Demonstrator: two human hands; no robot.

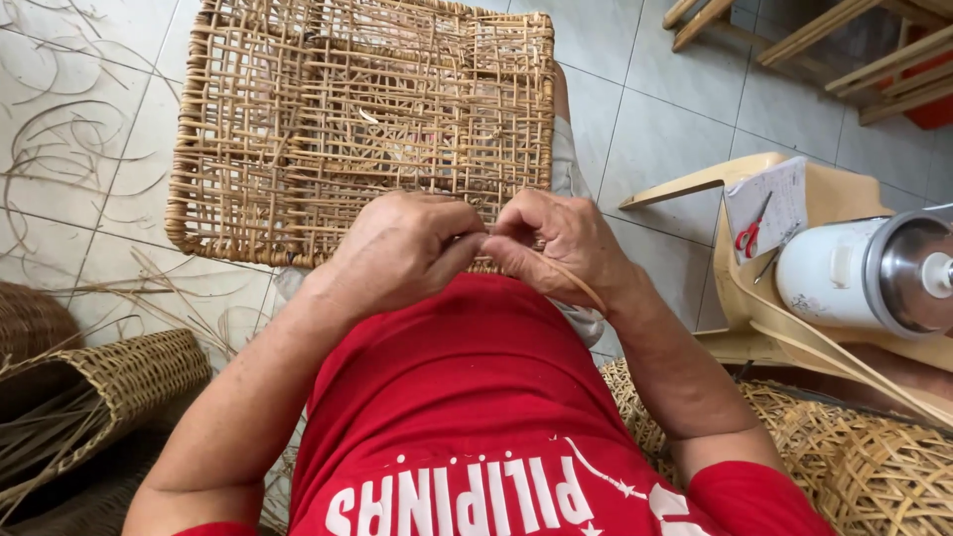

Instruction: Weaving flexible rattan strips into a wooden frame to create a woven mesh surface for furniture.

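Red shirt (476, 397) fills near foreground. Far left: finished woven basket (119, 382) on floor, loose rattan strands (60, 149) scattered on tiles. Left hand (397, 248): fingers curled, tips pressed together at near edge of woven panel (362, 124). Right hand (566, 243): thumb and forefinger pinching rattan strip (576, 278), tail trailing over wrist. Panel rests on lap, tilted away. Judgement: open lattice mostly woven; near border binding unfinished. Far right: white jar (844, 273), red scissors (749, 236) on stool.

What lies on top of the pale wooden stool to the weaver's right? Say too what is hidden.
On the stool lie a sheet of paper with red-handled scissors on it, and a white flask on its side. The flask covers the seat beneath it, so anything there is hidden.
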